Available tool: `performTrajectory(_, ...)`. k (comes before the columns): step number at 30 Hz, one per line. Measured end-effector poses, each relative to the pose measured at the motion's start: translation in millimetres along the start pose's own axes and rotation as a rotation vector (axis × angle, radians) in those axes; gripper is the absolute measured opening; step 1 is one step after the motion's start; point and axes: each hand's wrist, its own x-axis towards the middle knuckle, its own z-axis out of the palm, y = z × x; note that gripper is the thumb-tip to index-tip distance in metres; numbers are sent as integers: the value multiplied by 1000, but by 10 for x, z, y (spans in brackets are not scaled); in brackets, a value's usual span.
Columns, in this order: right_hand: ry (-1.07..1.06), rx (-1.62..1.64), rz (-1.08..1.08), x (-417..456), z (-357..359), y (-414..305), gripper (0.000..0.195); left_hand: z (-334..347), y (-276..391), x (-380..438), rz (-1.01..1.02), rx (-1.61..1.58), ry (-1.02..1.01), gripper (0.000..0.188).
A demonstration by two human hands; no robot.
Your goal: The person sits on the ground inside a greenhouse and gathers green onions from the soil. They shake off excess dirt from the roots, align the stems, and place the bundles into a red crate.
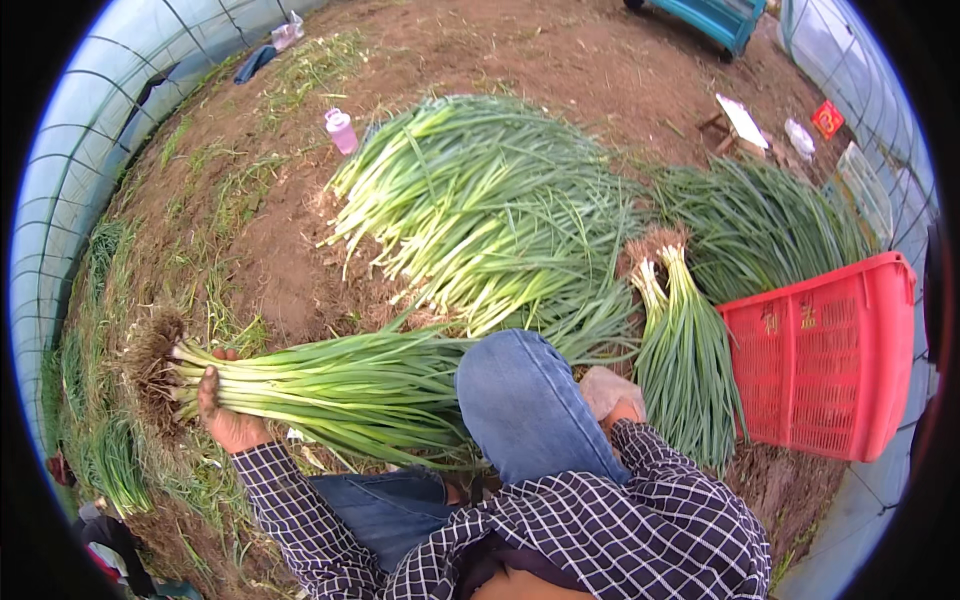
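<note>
My left hand point(225, 405) grips a thick bunch of green onions point(322, 375) by the white stalks, just above its brown roots. The bunch lies sideways, roots to the left, its leaf tips running behind my raised right knee. My right hand point(611, 391) wears a pale thin glove and sits beyond that knee; its fingers are mostly hidden. Beside it on the right are bundled green onions point(686, 352) with their roots pointing away from me. A large heap of loose green onions point(487, 217) spreads over the soil in front.
A red plastic crate point(817, 360) leans at the right, near another onion pile point(765, 217). A pink bottle point(341, 131) stands by the heap's far left. Farther off are a small stool point(739, 124) and a blue cart point(709, 19). Clear plastic greenhouse walls point(67, 165) curve along both sides.
</note>
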Motion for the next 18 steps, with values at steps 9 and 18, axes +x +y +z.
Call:
performTrajectory(9, 93, -167, -154, -945, -1577, -542, 52, 200, 88, -219, -21, 23, -18, 29)
performTrajectory(18, 794, -118, -1246, -1992, -4263, -3864, 21, 495, 211, -397, -450, -33, -340, 44)
